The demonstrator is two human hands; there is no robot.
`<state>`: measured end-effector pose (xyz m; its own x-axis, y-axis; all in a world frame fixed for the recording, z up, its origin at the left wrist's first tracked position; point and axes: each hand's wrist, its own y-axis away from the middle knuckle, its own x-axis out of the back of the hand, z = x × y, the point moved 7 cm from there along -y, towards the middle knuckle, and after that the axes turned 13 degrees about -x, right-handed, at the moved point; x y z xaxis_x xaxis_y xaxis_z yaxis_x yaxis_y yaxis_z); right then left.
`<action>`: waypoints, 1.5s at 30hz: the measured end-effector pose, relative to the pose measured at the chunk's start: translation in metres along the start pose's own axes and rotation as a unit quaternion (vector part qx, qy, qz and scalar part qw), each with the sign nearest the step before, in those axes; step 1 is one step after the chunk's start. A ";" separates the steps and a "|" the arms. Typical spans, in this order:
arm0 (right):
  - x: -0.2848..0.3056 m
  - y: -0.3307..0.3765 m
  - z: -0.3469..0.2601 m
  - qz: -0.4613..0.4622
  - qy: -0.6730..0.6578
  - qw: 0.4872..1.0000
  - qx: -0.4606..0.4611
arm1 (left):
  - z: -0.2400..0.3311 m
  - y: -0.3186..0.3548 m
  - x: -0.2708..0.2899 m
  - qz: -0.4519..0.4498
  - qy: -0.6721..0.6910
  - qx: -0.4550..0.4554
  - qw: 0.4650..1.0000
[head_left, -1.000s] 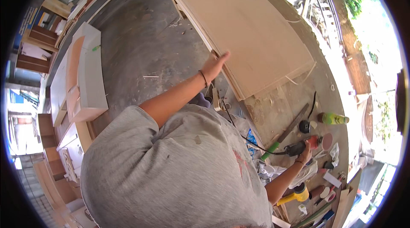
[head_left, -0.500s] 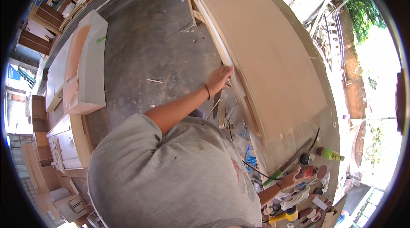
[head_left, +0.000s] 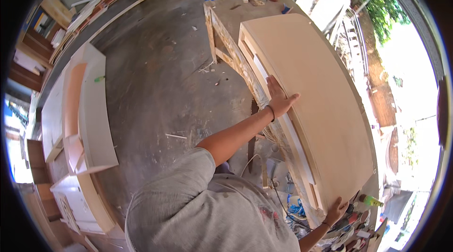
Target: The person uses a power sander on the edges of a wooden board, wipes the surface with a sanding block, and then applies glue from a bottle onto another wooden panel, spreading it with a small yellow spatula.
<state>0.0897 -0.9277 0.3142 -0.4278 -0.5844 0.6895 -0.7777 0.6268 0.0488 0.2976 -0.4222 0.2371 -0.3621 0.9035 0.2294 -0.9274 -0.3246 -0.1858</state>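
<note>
Head view: the long wooden panel (head_left: 321,101) lies on the desk (head_left: 231,10), the long side with the white strip (head_left: 260,68) facing you. Your left hand (head_left: 281,102) is spread about midway along that side, thumb over the panel's top edge; it bears on the wood without visibly closing round it. Your right hand (head_left: 337,212) is at the panel's right-hand end, fingertips against the edge; whether it grips beneath cannot be told.

Risks noted. A red tool (head_left: 350,221) and a green bottle (head_left: 371,200) are just beside the panel's right-hand end; sliding that way could topple the bottle or pinch your right hand against the clutter. The panel's near side runs close to the desk's edge, so a pull toward you could tip it off, your left hand having no evident wrap. A blue bundle (head_left: 297,208) lies near that same side, below the right-hand end; it could snag should the panel drop.
</note>
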 end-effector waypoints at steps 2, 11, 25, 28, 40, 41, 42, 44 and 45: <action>0.001 0.002 0.001 0.013 0.022 0.999 -0.020 | 0.003 -0.007 -0.002 0.000 0.025 -0.028 0.999; 0.000 0.009 0.005 0.067 0.047 0.996 -0.044 | -0.009 -0.002 -0.008 -0.076 -0.054 -0.049 0.994; -0.153 -0.068 -0.260 0.056 0.193 0.954 0.222 | -0.306 0.155 0.254 -0.365 -0.419 0.114 0.824; -0.260 -0.076 -0.369 -0.069 0.162 0.926 0.333 | -0.365 0.275 0.374 -0.158 -0.374 0.436 0.803; -0.704 -0.133 -0.647 -0.390 0.288 0.762 0.429 | -0.351 0.325 0.240 -0.086 -0.100 0.567 0.813; -0.743 -0.157 -0.647 -0.378 0.320 0.749 0.439 | -0.350 0.303 0.247 -0.061 -0.089 0.561 0.821; -0.777 -0.174 -0.645 -0.383 0.329 0.739 0.445 | -0.345 0.285 0.258 -0.025 -0.081 0.568 0.818; -0.832 -0.221 -0.633 -0.411 0.198 0.835 0.307 | -0.310 0.239 0.291 0.063 -0.068 0.602 0.793; -0.860 -0.237 -0.623 -0.419 0.204 0.829 0.309 | -0.285 0.213 0.313 0.108 -0.065 0.619 0.775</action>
<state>0.9288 -0.2524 0.1603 0.4754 -0.3794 0.7937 -0.8645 -0.3685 0.3417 0.0134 -0.1288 -0.0028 -0.4534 0.7807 0.4300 -0.1929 -0.5569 0.8078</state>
